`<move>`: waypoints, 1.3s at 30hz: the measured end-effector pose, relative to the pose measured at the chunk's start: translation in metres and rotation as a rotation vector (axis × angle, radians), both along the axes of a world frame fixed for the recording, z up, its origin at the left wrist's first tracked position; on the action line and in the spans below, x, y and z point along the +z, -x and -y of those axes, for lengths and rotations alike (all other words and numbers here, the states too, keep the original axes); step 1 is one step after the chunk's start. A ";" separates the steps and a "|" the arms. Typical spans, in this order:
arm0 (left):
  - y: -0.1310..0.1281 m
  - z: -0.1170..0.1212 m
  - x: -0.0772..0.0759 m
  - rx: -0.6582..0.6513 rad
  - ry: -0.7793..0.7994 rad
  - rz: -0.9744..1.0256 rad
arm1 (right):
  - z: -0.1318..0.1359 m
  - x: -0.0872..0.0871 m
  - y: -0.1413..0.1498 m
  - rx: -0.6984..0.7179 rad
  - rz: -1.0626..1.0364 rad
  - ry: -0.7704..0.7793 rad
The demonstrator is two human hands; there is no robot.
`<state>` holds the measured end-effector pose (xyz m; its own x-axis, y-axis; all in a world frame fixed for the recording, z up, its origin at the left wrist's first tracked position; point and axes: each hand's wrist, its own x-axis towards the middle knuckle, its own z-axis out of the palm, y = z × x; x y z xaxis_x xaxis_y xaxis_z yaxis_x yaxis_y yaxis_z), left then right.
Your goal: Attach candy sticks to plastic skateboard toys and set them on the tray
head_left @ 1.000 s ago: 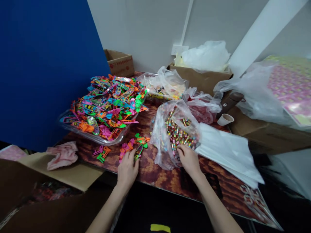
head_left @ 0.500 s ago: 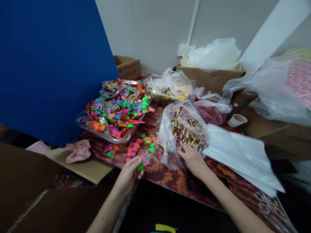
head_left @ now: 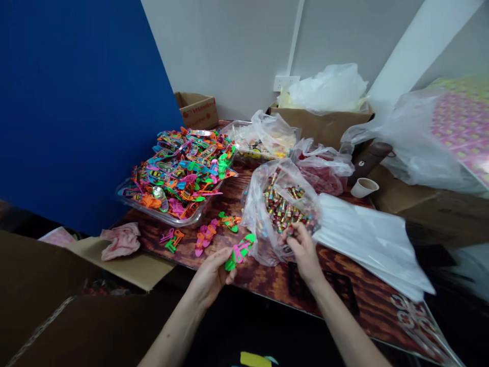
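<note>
My left hand [head_left: 214, 272] is closed on a toy skateboard [head_left: 240, 252], green with a pink piece on it, held just above the table's front. My right hand [head_left: 303, 250] pinches at the near edge of a clear plastic bag [head_left: 254, 204] full of small colourful tubes [head_left: 280, 206]. A small reddish bit shows at its fingertips, too small to name. On the table by my left hand lie a pink and orange toy skateboard [head_left: 206, 237], a green and orange one [head_left: 229, 221] and several loose plastic pieces [head_left: 171, 239].
A clear tray [head_left: 179, 221] heaped with toy skateboards stands at the left. White plastic sheets [head_left: 367, 244] lie at the right, near a paper cup [head_left: 364, 188] and a brown bottle [head_left: 370, 159]. A black grid-like tray [head_left: 338, 290] lies under my right forearm. Open cardboard [head_left: 126, 267] juts in at left.
My right hand has drawn back slightly from the tubes, its fingertips now pinched together. My left hand has moved a little right, turning the green toy skateboard's face into view.
</note>
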<state>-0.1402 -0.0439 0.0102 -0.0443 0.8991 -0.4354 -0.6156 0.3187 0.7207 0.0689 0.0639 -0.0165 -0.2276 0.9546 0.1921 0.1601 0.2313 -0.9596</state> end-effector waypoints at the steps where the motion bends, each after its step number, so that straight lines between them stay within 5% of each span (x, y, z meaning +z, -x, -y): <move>1: 0.000 -0.002 0.001 0.005 0.007 0.001 | 0.013 0.001 0.005 0.024 -0.130 0.090; 4: 0.000 -0.007 0.005 0.039 -0.009 -0.019 | 0.056 0.002 0.016 0.093 -0.395 0.319; 9: -0.003 -0.005 0.009 0.020 -0.024 -0.020 | 0.094 0.010 0.024 0.128 -0.397 0.506; 18: -0.024 0.016 0.014 -0.228 -0.084 -0.066 | 0.056 0.037 0.029 0.255 -0.376 0.493; 28: -0.034 0.024 0.010 -0.661 -0.205 0.384 | 0.035 0.066 0.015 0.667 -0.356 0.580; 32: -0.045 0.021 0.017 -0.503 -0.281 0.427 | 0.044 0.074 0.023 0.546 -0.376 0.538; 36: -0.044 0.013 0.020 -0.160 -0.158 0.297 | 0.062 0.071 0.018 0.274 -0.371 0.440; 39: -0.043 0.006 0.015 0.001 -0.113 0.224 | 0.078 0.069 0.017 0.248 -0.235 0.396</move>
